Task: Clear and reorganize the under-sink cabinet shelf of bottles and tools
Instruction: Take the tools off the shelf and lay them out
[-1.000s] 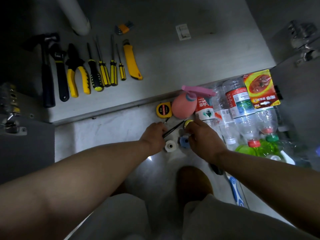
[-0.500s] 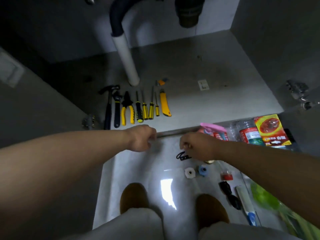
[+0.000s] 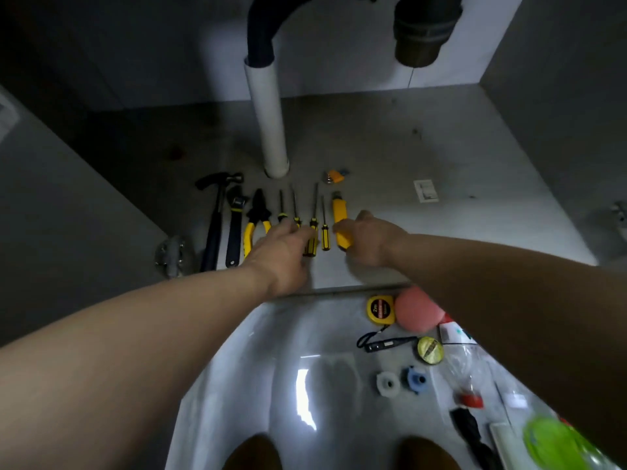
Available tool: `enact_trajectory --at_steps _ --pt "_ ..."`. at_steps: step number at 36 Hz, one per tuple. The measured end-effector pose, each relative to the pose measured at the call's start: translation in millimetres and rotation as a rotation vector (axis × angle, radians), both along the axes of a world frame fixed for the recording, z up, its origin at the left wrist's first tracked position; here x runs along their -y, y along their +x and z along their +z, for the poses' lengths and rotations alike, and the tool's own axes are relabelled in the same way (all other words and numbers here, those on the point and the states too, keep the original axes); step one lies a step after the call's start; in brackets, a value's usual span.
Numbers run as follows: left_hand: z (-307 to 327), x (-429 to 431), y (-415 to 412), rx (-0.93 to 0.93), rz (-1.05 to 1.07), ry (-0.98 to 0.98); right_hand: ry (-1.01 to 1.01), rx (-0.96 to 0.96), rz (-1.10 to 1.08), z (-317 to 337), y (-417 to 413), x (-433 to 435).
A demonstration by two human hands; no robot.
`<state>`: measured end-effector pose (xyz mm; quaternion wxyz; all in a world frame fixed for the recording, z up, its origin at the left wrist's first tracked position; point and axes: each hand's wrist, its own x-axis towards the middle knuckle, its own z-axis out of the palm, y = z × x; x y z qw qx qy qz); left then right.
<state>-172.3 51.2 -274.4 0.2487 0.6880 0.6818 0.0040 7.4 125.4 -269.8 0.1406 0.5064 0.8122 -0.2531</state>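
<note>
Right grip (image 3: 368,240) touches yellow knife (image 3: 338,212); screwdrivers (image 3: 325,237) separate it from left grip (image 3: 283,247).

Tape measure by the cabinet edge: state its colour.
The tape measure is yellow with a red label on its face; the head view shows it.

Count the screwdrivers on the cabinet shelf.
4. Leftmost screwdriver, second screwdriver, third screwdriver and rightmost screwdriver lie side by side between the pliers and utility knife; the left hand partly covers some handles.

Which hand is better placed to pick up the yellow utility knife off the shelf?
Right. The right hand has its fingers over the yellow utility knife handle; the left hand sits over the screwdrivers, farther left.
</note>
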Motion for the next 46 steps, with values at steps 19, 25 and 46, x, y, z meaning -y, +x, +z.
enact_trajectory --at_steps 19,25,46 --pt "-32.3 -148.5 21.0 -0.017 -0.011 0.052 0.124 -0.266 -0.650 -45.6 36.2 -28.2" --pt "-38.6 -180.3 33.7 -0.055 -0.057 0.039 0.061 -0.366 -0.671 -56.6 43.5 -43.9" --pt "-10.7 -122.7 67.6 -0.082 -0.056 0.084 -0.022 -0.504 -0.512 -15.6 66.1 -17.7"
